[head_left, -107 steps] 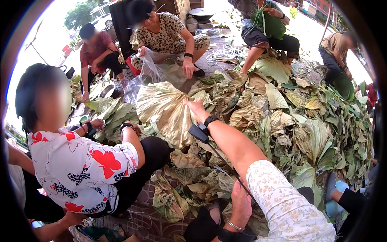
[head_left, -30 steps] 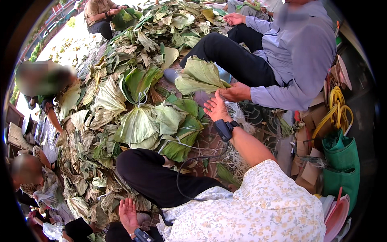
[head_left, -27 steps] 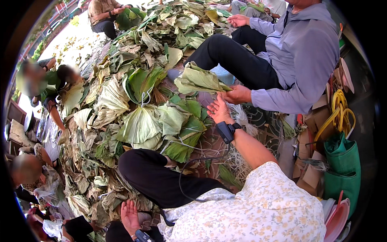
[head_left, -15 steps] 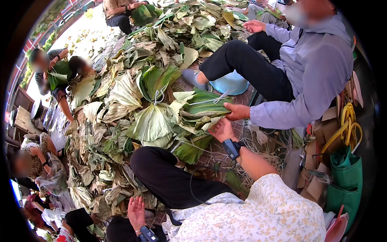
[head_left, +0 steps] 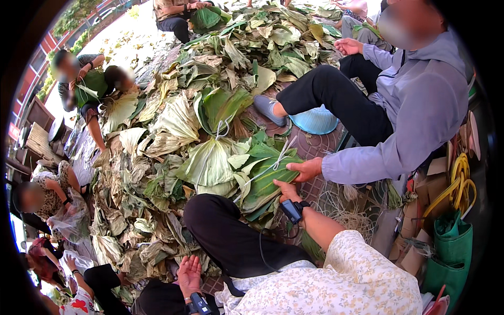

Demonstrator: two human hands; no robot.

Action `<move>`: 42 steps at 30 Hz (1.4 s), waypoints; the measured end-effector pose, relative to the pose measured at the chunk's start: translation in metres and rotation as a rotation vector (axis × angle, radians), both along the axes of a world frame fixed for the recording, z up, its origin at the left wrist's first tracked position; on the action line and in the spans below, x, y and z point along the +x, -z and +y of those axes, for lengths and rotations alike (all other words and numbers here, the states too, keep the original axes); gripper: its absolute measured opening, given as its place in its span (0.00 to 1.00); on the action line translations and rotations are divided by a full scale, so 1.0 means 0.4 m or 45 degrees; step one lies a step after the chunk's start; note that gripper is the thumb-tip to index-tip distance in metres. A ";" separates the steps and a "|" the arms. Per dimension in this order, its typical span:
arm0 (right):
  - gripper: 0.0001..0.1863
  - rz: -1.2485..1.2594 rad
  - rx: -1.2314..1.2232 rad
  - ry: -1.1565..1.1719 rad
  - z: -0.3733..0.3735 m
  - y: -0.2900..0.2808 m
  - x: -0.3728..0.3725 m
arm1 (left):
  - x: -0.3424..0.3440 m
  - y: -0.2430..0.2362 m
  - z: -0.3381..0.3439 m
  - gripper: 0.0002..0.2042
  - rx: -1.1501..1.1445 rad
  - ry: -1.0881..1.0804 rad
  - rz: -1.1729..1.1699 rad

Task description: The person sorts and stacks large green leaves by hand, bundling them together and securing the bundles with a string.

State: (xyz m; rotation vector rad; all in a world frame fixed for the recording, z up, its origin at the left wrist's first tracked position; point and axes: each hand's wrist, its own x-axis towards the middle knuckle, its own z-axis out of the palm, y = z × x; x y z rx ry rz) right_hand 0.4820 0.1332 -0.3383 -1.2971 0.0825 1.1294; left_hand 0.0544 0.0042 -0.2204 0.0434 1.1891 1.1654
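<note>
My right hand [head_left: 286, 192], wearing a black wrist device with a cable, grips the lower edge of a green leaf bundle [head_left: 262, 176] bound with pale string. A co-worker's hand [head_left: 305, 169] in a lilac sleeve holds the same bundle just above mine. My left hand [head_left: 190, 273] lies palm up with fingers apart near my dark-trousered legs, holding nothing. A pale tied leaf bundle [head_left: 207, 163] rests left of the held one, on the big heap of dried leaves [head_left: 118, 215].
The co-worker [head_left: 407, 105] sits at right beside a blue basin [head_left: 314, 122]. Several people work round the heap. Loose strings [head_left: 346, 226] lie on the paving. Cardboard [head_left: 417, 231], a yellow coil [head_left: 454, 186] and a green bag [head_left: 451, 257] line the right edge.
The view has swung round since the oldest frame, when my right hand held a dried leaf. The co-worker's bundle has come down, green side up, and my right hand has closed on it.
</note>
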 end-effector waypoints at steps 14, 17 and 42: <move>0.12 -0.407 0.712 -0.421 0.075 -0.401 -0.063 | 0.035 -0.147 0.041 0.14 0.336 -0.055 0.186; 0.09 -0.389 0.933 -0.513 0.115 -0.570 -0.126 | 0.055 -0.227 0.055 0.14 0.454 -0.083 0.277; 0.09 -0.677 1.274 -2.013 -0.006 -0.984 -0.562 | 0.018 -0.740 -0.102 0.55 0.771 0.093 2.603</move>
